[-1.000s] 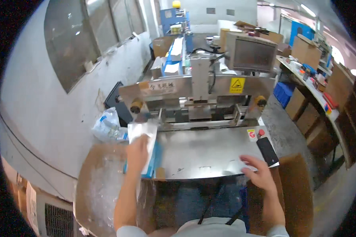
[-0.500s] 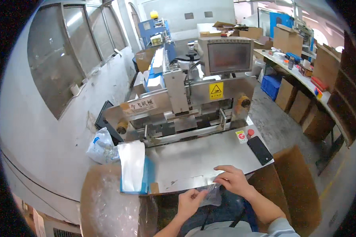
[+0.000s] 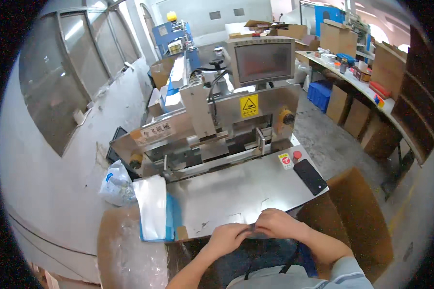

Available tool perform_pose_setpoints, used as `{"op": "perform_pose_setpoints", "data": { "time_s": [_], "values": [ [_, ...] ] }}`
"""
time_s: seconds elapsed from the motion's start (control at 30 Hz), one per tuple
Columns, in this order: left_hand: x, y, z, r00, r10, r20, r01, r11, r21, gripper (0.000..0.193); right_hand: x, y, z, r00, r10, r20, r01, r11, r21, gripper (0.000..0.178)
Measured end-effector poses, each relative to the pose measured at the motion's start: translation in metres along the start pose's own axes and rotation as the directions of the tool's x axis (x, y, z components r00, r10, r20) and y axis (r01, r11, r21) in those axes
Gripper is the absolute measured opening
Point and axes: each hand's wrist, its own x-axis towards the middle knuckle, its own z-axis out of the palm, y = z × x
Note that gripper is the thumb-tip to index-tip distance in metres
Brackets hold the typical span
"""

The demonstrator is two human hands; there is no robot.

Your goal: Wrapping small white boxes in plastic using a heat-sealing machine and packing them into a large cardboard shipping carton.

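My left hand (image 3: pixel 228 237) and my right hand (image 3: pixel 278 224) meet at the front edge of a metal worktable (image 3: pixel 214 195). Both are closed, fingers pinched on a small clear plastic bag (image 3: pixel 259 235), which is mostly hidden behind the fingers. Left of my hands, a stack of white sheets (image 3: pixel 151 204) lies on a blue box (image 3: pixel 173 219) at the table's corner. Behind the tabletop stands a metal machine (image 3: pixel 197 108) with a crossbar and a screen (image 3: pixel 264 61).
A black phone (image 3: pixel 310 177) and a red button (image 3: pixel 297 154) are at the table's right end. Open cardboard boxes flank me: one with clear plastic (image 3: pixel 135 260) at left, another (image 3: pixel 364 216) at right. A stuffed plastic bag (image 3: pixel 116 183) sits by the left wall.
My hands have come together, and the right hand's raised fingers have curled down onto the plastic bag. Less of the bag shows. The view has shifted slightly.
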Motion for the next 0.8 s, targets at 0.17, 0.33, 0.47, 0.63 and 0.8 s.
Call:
{"op": "perform_pose_setpoints", "data": {
  "time_s": [0.17, 0.33, 0.47, 0.63, 0.8],
  "values": [
    [-0.004, -0.026, -0.019, 0.967, -0.117, 0.228, 0.127, 0.991, -0.03, 0.025, 0.004, 0.023, -0.007, 0.991, 0.021, 0.13, -0.045, 0.983, 0.18, 0.017],
    [0.027, -0.055, -0.059, 0.96, -0.177, 0.218, 0.202, 0.974, -0.098, 0.024, 0.029, 0.067, -0.03, 0.994, 0.002, 0.109, -0.047, 0.909, 0.414, 0.024],
    [0.069, -0.159, -0.067, 0.945, -0.204, 0.256, 0.244, 0.96, -0.137, 0.034, 0.094, 0.122, -0.012, 0.997, 0.069, 0.035, -0.076, 0.943, 0.324, 0.028],
    [0.165, -0.196, -0.125, 0.86, -0.434, 0.27, 0.506, 0.795, -0.334, 0.026, 0.164, 0.211, 0.009, 0.933, 0.35, 0.086, -0.36, 0.911, 0.199, 0.028],
    [0.209, -0.218, -0.156, 0.827, -0.49, 0.275, 0.56, 0.676, -0.479, 0.026, 0.227, 0.234, -0.003, 0.927, 0.372, 0.037, -0.374, 0.923, 0.089, 0.026]
  ]
}}
